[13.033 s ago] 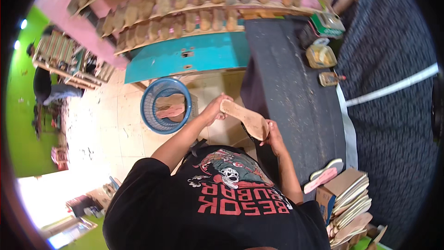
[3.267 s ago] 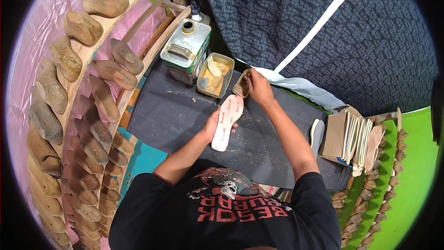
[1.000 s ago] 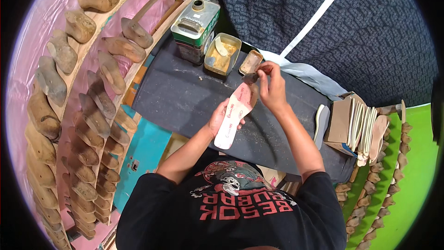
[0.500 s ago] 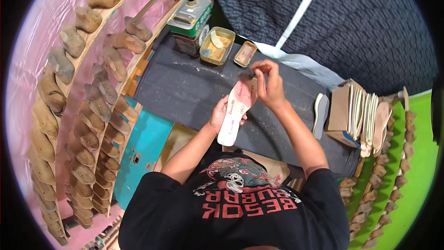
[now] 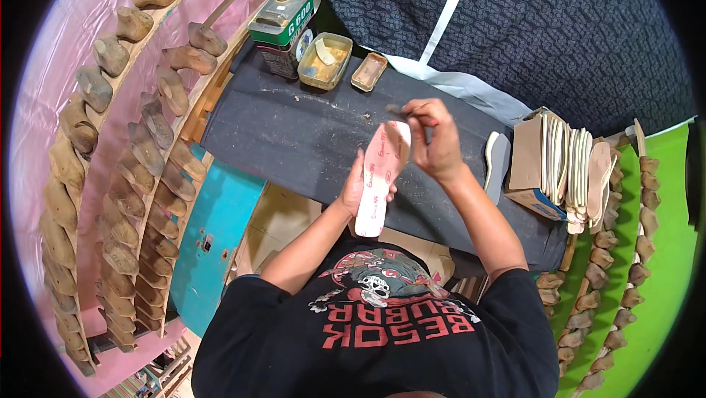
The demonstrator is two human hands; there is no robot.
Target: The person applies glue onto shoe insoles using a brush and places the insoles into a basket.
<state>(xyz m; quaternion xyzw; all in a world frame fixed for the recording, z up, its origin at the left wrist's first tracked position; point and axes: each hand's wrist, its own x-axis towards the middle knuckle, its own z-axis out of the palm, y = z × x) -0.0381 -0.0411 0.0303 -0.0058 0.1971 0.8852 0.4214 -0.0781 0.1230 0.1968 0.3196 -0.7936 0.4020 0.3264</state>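
Observation:
My left hand [image 5: 356, 186] grips a long pink shoe insole [image 5: 381, 176] from underneath and holds it above the front edge of the dark workbench [image 5: 294, 133]. My right hand [image 5: 435, 137] is closed on a small brush [image 5: 395, 110], whose dark tip sits just past the insole's toe end. A square tub of yellowish glue [image 5: 326, 61] and a small flat tin [image 5: 368, 71] stand at the far side of the bench, beyond the hands.
A green metal can [image 5: 283, 22] stands beside the glue tub. Racks of wooden shoe lasts [image 5: 132, 133] fill the left. A grey insole [image 5: 497, 162] lies to the right, next to a cardboard box of stacked insoles [image 5: 562, 162]. More lasts [image 5: 618, 265] line the right.
The right hand has drawn the brush off the insole's toe toward the far side. The left hand keeps the insole in nearly the same place.

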